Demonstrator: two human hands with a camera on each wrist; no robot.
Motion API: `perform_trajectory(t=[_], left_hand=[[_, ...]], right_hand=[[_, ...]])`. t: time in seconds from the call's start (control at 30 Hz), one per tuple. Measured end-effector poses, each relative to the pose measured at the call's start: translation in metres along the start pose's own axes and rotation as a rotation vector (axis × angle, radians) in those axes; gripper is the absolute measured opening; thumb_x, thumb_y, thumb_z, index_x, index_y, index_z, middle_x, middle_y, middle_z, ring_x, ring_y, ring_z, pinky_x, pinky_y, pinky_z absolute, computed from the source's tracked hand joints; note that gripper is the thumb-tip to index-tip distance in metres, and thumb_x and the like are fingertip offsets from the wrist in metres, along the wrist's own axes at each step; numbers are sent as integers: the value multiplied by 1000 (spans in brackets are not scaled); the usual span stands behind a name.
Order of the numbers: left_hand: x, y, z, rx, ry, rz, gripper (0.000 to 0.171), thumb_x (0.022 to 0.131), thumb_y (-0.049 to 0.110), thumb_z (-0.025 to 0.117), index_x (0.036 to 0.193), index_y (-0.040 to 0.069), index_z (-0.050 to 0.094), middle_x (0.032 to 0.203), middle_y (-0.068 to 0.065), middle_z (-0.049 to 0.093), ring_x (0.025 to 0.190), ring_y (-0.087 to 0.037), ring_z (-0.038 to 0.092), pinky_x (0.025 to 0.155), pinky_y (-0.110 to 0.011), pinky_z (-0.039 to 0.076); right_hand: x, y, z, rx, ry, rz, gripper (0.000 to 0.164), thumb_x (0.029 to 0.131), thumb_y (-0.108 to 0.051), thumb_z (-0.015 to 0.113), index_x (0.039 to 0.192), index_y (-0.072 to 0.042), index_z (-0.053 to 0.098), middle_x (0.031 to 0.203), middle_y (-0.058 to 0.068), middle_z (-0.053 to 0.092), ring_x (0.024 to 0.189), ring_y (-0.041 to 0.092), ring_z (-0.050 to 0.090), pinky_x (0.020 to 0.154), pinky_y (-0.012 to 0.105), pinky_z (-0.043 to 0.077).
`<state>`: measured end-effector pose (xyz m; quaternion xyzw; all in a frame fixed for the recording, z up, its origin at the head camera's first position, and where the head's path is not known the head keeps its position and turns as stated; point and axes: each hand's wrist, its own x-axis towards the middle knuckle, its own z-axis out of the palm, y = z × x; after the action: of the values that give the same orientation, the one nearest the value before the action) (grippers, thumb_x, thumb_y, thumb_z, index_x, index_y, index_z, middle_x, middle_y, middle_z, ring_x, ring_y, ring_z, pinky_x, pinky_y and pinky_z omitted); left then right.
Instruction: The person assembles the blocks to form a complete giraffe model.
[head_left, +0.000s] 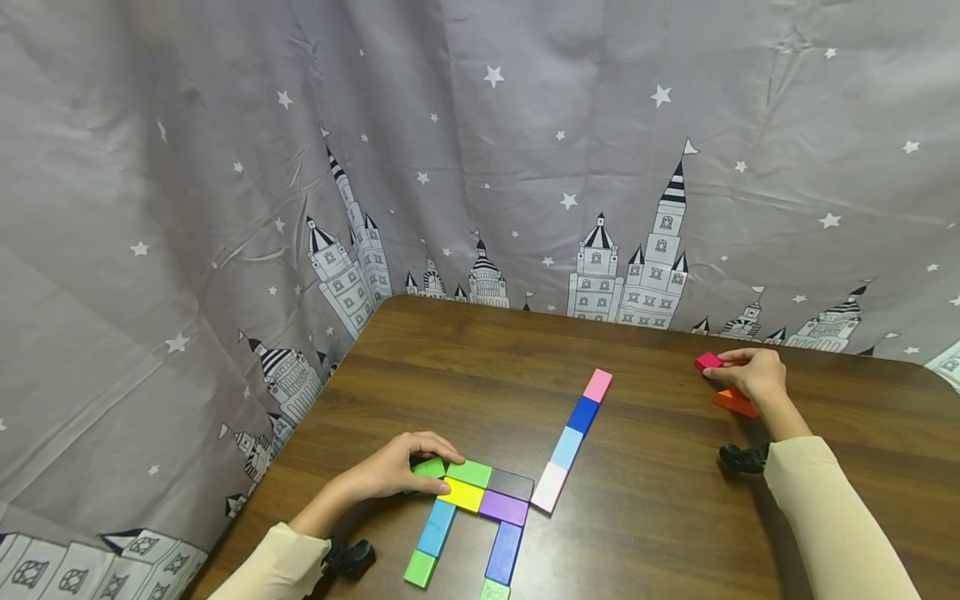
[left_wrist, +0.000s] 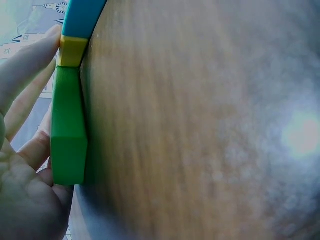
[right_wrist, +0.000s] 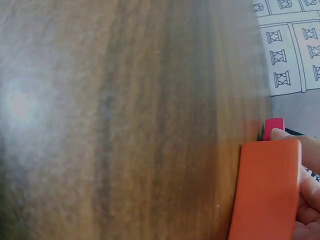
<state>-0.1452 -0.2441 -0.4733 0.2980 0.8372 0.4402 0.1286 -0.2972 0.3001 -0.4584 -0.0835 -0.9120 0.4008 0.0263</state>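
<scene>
My left hand (head_left: 386, 471) rests at the left end of a flat layout of wooden blocks, thumb tip at the yellow block (head_left: 467, 497) and a fingertip at the far edge of a green block (head_left: 470, 473). Under its arched fingers lies another green block (head_left: 430, 467), which the left wrist view shows close beside the palm. Far to the right, my right hand (head_left: 753, 377) pinches a small pinkish-red block (head_left: 707, 361) between thumb and fingers. An orange wedge-shaped block (head_left: 735, 402) lies just below that hand and looms large in the right wrist view.
Grey (head_left: 511, 483) and purple (head_left: 503, 507) blocks continue the layout, with blue and green ones running toward me. A slanted line of pink, dark blue (head_left: 582, 414), light blue and pale pink blocks extends backward. A castle-print curtain (head_left: 480, 167) hangs behind the wooden table (head_left: 645, 467).
</scene>
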Motion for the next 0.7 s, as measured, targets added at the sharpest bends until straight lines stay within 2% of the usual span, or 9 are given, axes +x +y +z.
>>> perform_trajectory(t=[0.13,0.23,0.37,0.53,0.7], left_hand=[[0,-1,1,-1,1,3,35,86,21,80,118,9,73,118,-2,68,112,-17,59,96,-30,48],[0,-1,0,-4,3,9,35,86,20,80,118,8,73,118,-3,68,112,-17,60,96,-30,48],[0,-1,0,-3,3,15,35,86,20,80,118,8,73,118,-4,68,112,-18,60,96,-31,48],[0,-1,0,-2,2,8,35,86,21,80,118,8,73,118,-3,68,112,-18,60,96,-31,48],[0,-1,0,-3,1,2,36,86,21,80,119,8,73,119,-3,68,112,-18,59,96,-31,48]], right_hand=[[-1,-5,1,-5,12,-44,47,78,-21,87,108,11,70,83,11,75,93,30,59,73,29,40],[-2,-11,3,-3,23,-83,47,77,-20,88,108,11,70,84,11,75,80,12,58,69,24,41],[-4,-19,8,27,28,-109,47,76,-19,88,109,10,71,84,9,75,70,-8,49,68,19,39],[-7,-30,17,72,12,-128,47,74,-17,90,109,10,72,86,10,75,68,-12,50,75,19,40],[-9,-41,26,88,-20,-159,46,75,-16,89,107,10,72,89,13,75,68,-11,53,72,16,42]])
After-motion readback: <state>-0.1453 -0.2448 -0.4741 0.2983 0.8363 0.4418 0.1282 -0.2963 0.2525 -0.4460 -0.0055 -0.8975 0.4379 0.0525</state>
